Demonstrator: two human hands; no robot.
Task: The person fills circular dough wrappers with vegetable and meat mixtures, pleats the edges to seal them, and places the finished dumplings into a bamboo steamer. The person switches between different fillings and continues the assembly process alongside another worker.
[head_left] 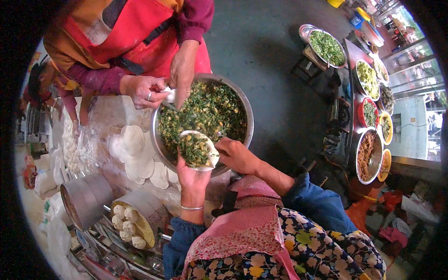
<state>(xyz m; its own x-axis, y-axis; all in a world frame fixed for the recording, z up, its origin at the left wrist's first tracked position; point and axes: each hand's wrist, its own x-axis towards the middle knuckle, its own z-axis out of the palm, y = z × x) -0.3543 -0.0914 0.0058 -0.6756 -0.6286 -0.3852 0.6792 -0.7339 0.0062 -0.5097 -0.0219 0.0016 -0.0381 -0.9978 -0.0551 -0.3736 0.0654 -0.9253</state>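
Observation:
My left hand (190, 176) cups a round dough wrapper (199, 148) heaped with chopped green filling. My right hand (237, 155) is beside it at the rim of a large steel bowl (248, 112) full of green and yellow filling, fingers curled on what looks like a utensil, mostly hidden. Across the bowl a person in a red apron works over a small piece of dough with both hands (163, 86).
Flat dough rounds (137, 156) lie on the floured table left of the bowl. A steamer basket (135, 219) holds several shaped buns; a metal steamer (84, 198) lies beside it. More bowls of fillings (368, 79) line a bench at the right.

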